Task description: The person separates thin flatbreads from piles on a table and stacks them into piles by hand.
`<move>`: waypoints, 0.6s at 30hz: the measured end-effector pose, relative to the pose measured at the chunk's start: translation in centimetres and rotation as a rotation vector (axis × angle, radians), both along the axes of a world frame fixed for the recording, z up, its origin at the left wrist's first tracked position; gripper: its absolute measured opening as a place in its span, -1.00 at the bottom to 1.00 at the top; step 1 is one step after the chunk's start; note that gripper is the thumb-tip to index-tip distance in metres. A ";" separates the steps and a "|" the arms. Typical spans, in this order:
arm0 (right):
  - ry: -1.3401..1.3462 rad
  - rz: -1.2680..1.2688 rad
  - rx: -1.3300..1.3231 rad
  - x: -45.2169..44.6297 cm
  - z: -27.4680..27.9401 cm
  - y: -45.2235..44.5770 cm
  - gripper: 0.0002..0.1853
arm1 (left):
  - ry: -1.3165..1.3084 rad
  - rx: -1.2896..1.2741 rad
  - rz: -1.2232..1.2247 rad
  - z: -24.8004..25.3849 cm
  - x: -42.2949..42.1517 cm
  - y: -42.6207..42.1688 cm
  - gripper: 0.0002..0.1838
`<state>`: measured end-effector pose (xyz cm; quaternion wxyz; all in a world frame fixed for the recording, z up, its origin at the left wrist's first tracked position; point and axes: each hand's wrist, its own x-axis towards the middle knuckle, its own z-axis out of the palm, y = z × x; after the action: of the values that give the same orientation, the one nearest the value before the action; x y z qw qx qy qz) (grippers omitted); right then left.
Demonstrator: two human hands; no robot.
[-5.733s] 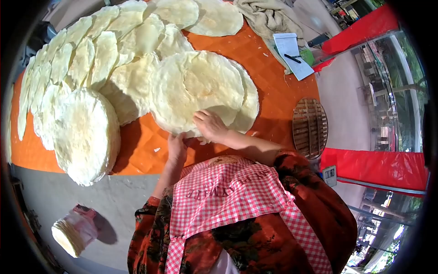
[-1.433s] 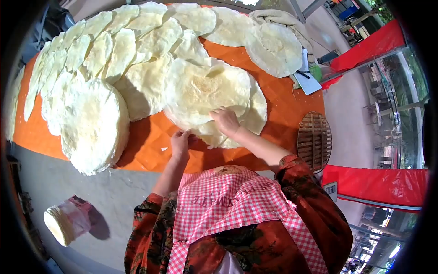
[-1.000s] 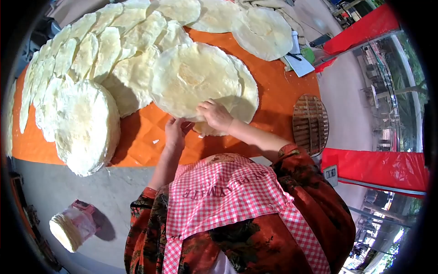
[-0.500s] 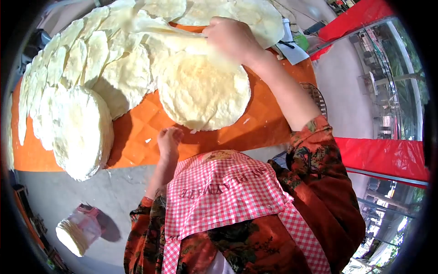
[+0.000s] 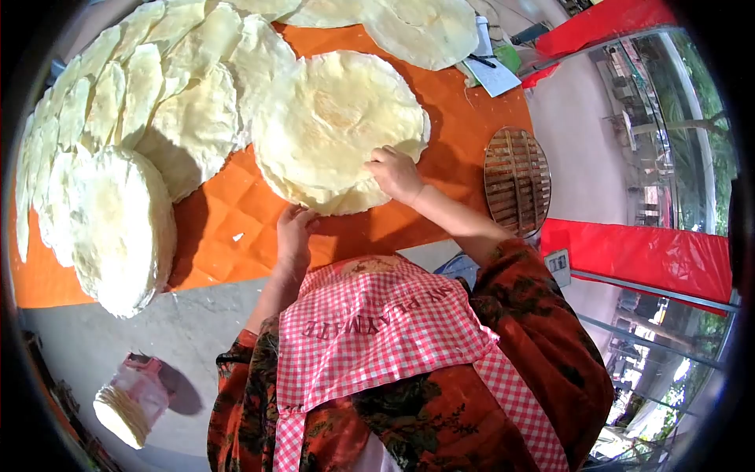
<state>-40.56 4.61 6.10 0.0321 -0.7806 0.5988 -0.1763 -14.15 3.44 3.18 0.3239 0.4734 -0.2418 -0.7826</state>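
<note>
A small stack of thin, pale round flatbreads (image 5: 338,118) lies on the orange cloth in front of me. The top round sits slightly askew, baring the rim of the one beneath at the near side. My right hand (image 5: 395,175) pinches the near right edge of that top flatbread, fingers bent over it. At the stack's near edge, my left hand (image 5: 294,236) has its fingers loosely curled and a little apart; its fingertips come up to the rim, and I see nothing held in them.
Overlapping flatbreads (image 5: 189,130) spread across the left and back of the orange cloth (image 5: 228,244). A thick stack (image 5: 126,228) stands at the left edge. To the right are a round slatted rack (image 5: 516,181) and papers with a pen (image 5: 494,75). A bundle (image 5: 130,405) lies below left.
My right hand has come from the far side to the near right edge, bringing a flatbread down onto the small stack. My left hand has moved slightly up to the rim.
</note>
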 end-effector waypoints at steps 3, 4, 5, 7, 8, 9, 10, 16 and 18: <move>-0.035 -0.002 0.060 0.9 -0.1 0.9 -0.85 | 0.187 0.048 -0.069 -0.3 -0.2 -0.5 -0.71; -0.093 -0.025 0.094 1.0 -0.6 0.9 -0.85 | 0.267 0.060 -0.095 -0.2 -0.3 -0.6 -0.69; -0.149 -0.045 0.128 0.9 -1.3 1.0 -0.85 | 0.247 0.043 -0.048 0.0 -0.9 -0.4 -0.67; -0.222 -0.072 0.218 0.4 -2.0 1.4 -0.86 | 0.205 0.008 0.056 1.8 -2.5 0.6 -0.62; -0.241 -0.079 0.264 0.1 -2.4 1.0 -0.87 | 0.160 -0.050 0.049 1.1 -3.1 0.9 -0.61; -0.258 -0.082 0.306 -0.2 -2.5 0.5 -0.87 | 0.115 -0.112 0.046 -0.3 -3.9 1.0 -0.59; -0.292 -0.058 0.323 -0.5 -2.4 0.1 -0.87 | 0.071 -0.175 0.044 -0.7 -4.7 1.0 -0.58; -0.475 0.084 0.346 -0.7 2.0 -1.1 -0.89 | -0.072 -0.222 0.220 1.3 -3.8 -0.3 -0.63; -0.440 0.140 0.317 0.9 2.3 0.1 -0.87 | 0.014 -0.085 0.272 0.2 0.1 -0.6 -0.56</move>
<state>-39.68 4.69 8.39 0.2949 -0.7482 0.5424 -0.2431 -14.04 2.85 3.36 0.4484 0.4823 -0.2063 -0.7237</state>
